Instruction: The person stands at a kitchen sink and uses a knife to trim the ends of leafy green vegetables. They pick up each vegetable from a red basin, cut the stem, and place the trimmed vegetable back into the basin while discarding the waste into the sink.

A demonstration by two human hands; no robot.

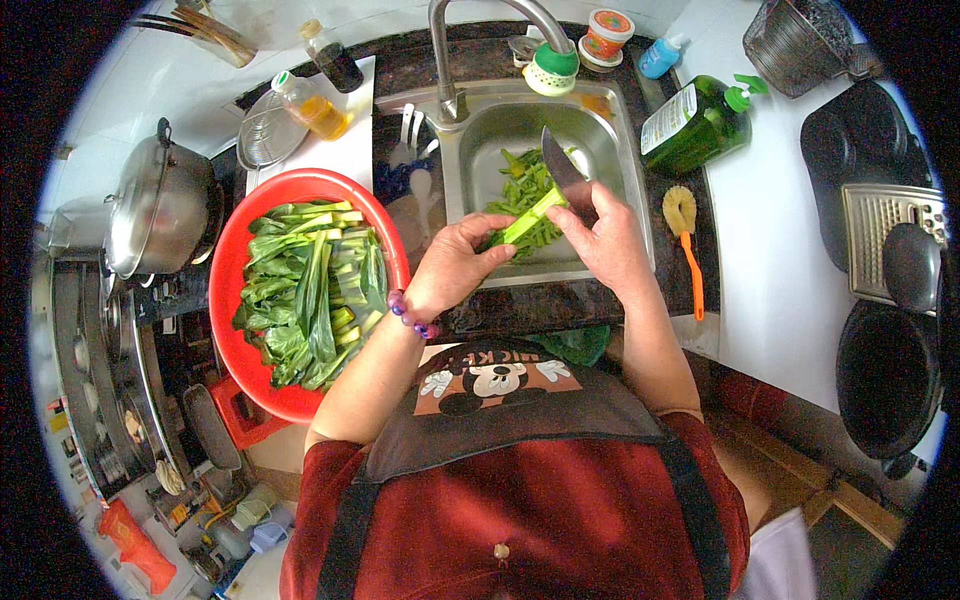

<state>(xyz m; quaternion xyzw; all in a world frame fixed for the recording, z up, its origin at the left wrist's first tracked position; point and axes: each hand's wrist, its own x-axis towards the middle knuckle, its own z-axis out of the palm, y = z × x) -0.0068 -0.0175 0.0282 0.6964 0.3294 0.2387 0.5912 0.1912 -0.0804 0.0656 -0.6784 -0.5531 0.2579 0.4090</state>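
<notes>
Over a stainless steel sink (628, 142), my left hand (466, 259) grips a leafy green's pale stalk (531, 217) between thumb and fingers. My right hand (611, 236) is closed around a kitchen knife (561, 166), its blade pointing up and away from me. The right thumb sits by the stalk's cut end, and the blade is close to that end. Green peelings or trimmings (517, 184) lie in the sink below both hands. To the left, a red plastic basin (225, 300) holds whole leafy greens (300, 292) with cut stalk ends, in some water.
A curved faucet (444, 67) with a green-and-white spray head (553, 67) arches over the sink. Right of it are a green pump bottle (694, 124) and an orange-handled brush (686, 247). Oil (315, 109) and dark sauce (335, 64) bottles stand behind the basin. A lidded pot (161, 206) stands far left.
</notes>
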